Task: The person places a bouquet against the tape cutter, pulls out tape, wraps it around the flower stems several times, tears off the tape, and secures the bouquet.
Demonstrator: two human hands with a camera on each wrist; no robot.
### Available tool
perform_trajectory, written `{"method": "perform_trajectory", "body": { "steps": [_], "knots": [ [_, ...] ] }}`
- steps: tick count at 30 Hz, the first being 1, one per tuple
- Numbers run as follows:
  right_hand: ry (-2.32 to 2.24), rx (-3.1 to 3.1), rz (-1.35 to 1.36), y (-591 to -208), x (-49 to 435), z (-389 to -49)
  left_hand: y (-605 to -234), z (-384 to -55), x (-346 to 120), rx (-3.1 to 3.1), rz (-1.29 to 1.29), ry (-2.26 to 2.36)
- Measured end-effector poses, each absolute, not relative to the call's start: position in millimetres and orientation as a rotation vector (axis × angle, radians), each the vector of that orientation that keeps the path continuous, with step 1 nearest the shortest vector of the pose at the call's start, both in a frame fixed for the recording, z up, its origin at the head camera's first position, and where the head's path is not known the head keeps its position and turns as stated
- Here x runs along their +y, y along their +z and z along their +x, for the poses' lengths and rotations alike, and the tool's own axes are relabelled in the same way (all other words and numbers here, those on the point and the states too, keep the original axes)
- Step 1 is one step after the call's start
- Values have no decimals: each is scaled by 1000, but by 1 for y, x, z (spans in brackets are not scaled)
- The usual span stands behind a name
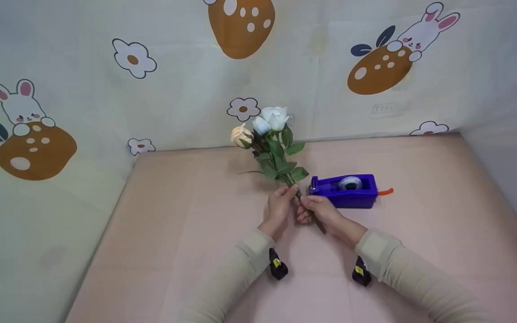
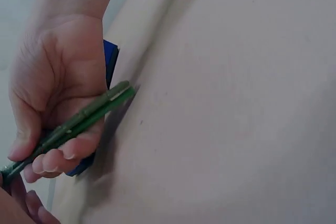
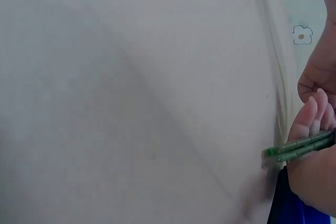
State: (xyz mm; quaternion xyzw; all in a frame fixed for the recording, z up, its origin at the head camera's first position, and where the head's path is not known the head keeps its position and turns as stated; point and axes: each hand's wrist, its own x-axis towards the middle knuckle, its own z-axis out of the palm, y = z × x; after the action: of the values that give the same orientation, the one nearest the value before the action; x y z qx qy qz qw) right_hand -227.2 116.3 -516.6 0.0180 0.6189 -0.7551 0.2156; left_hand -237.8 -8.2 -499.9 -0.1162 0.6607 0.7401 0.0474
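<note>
In the head view, a bunch of roses [image 1: 276,148] with white and peach blooms and green leaves slants over the table, blooms away from me. My left hand [image 1: 279,208] pinches the stems just below the leaves. Lower down, my right hand [image 1: 323,211] grips the same stems between thumb and fingers. Bare stem ends [image 1: 320,225] stick out below it. The left wrist view shows the green stems [image 2: 84,118] lying across the right hand's fingers. A blue tape dispenser [image 1: 359,196] with a roll of clear tape stands close beyond the right hand.
A pinkish cover lies over the table [image 1: 173,233]. An orange-red strip [image 1: 385,191] sticks out from the dispenser's right end. Behind the table hangs a pale wall cloth [image 1: 182,103] with printed rabbits and flowers. Black wrist cameras [image 1: 278,265] hang below both sleeves.
</note>
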Motion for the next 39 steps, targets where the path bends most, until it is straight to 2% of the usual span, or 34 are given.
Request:
{"method": "perform_trajectory", "body": {
  "steps": [7, 16, 21, 26, 33, 39],
  "knots": [
    [-2047, 1628, -49, -514, 120, -229, -492, -241, -17, 1917, -244, 2154],
    [-1999, 1322, -124, -512, 133, -232, -506, -252, -21, 1709, -143, 2086],
    [-1982, 1443, -155, -512, 132, -230, -510, -256, -24, 1575, -93, 2106],
    [-1973, 1694, -84, -511, 124, -226, -508, -250, -24, 1744, -61, 2046],
    [-1886, 2095, -13, -514, 114, -226, -501, -240, -15, 1932, -238, 2091],
    [-1901, 2192, 60, -515, 111, -223, -498, -240, -8, 1990, -365, 2144]
  ]
}}
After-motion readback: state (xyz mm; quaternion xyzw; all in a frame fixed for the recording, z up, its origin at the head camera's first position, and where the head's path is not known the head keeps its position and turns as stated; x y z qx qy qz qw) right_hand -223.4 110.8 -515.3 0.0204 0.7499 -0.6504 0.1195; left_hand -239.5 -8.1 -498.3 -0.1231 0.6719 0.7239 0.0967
